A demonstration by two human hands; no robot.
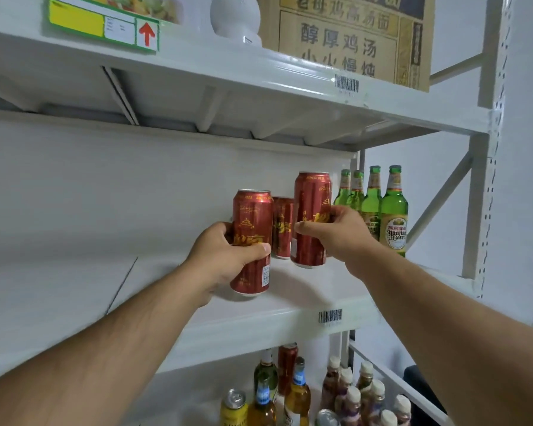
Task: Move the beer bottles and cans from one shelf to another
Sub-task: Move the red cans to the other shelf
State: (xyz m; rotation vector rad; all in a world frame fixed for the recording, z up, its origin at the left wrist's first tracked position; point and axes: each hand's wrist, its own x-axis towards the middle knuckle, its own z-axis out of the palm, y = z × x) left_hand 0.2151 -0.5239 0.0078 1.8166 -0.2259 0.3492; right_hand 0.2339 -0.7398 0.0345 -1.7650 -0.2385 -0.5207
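On the middle shelf (259,321) my left hand (225,259) holds one can (253,216) near the front edge, and my right hand (339,232) holds a second can (311,198) to its right and further back, with a third can (283,222) standing between and behind them. Four bottles (373,204) stand in a row toward the shelf's right end, just right of my right hand. On the shelf below (197,392), bottles and cans (293,392) crowd under the right part; on the top shelf (228,66) a carton (345,38) sits at the right.
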